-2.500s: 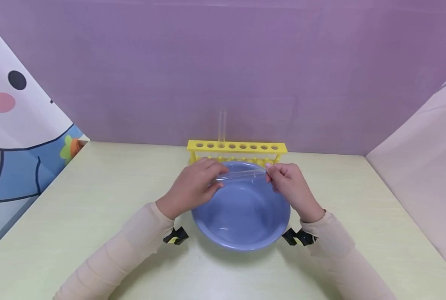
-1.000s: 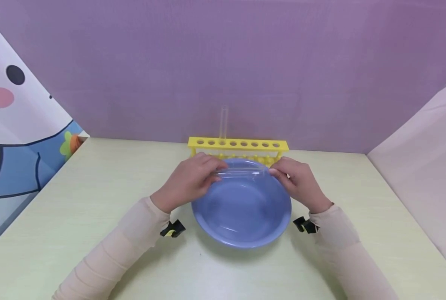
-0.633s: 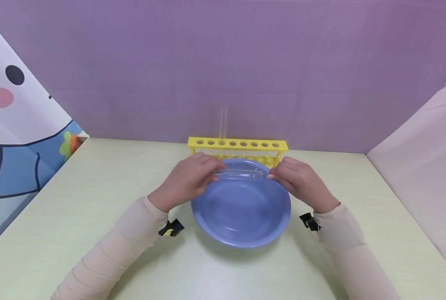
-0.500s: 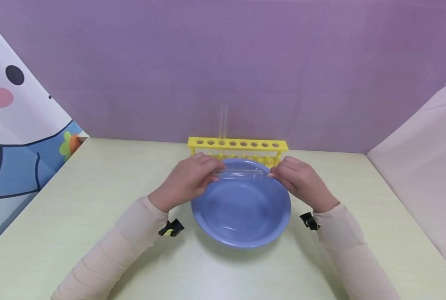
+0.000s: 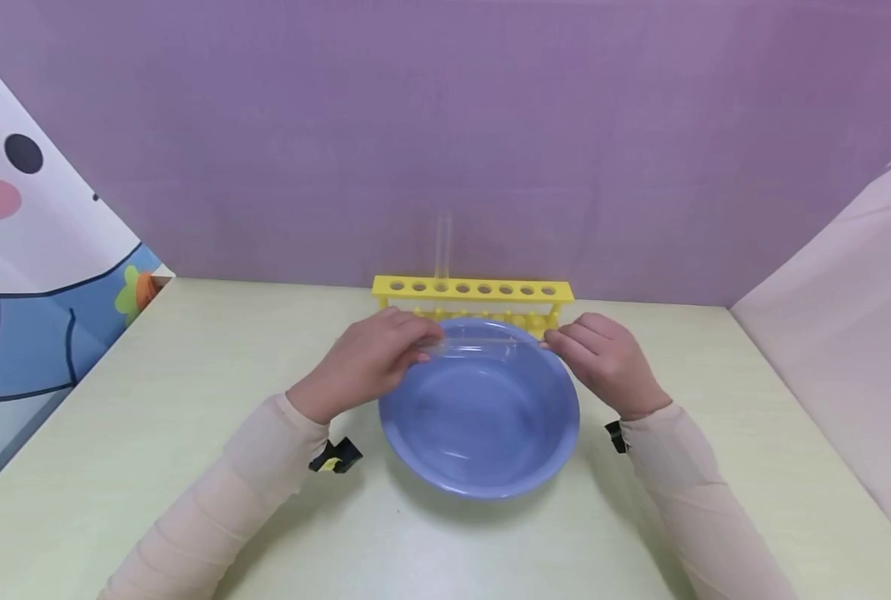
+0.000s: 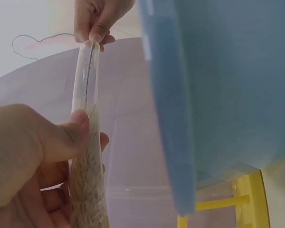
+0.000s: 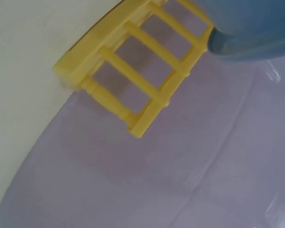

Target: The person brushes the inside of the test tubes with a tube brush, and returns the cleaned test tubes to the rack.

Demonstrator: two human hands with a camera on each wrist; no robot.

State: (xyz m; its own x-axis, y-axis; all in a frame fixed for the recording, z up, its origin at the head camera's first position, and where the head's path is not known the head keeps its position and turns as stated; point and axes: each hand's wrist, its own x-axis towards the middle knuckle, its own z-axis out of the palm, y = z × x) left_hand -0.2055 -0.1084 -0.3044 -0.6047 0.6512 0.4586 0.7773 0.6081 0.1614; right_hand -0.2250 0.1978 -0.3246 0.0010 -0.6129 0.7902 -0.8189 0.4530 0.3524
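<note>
Tube [image 5: 475, 348] level above the far part of basin [image 5: 483, 490]; left hand [image 5: 370, 362] curled round it, right hand [image 5: 608, 362] pinching at its right end; tabletop [image 5: 715, 375] offers side room (head). Brush [image 6: 91, 166] inside; scrubbing appears in hand, the next stroke probably calling for a straight rightward pull (left wrist). Rack [image 7: 156, 50] just beyond basin, a possible snag; hands unseen (right wrist).

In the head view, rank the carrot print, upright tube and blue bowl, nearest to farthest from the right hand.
1. Blue bowl: just left of the right hand.
2. Upright tube: farther left, in the yellow rack.
3. Carrot print: far left.
</note>
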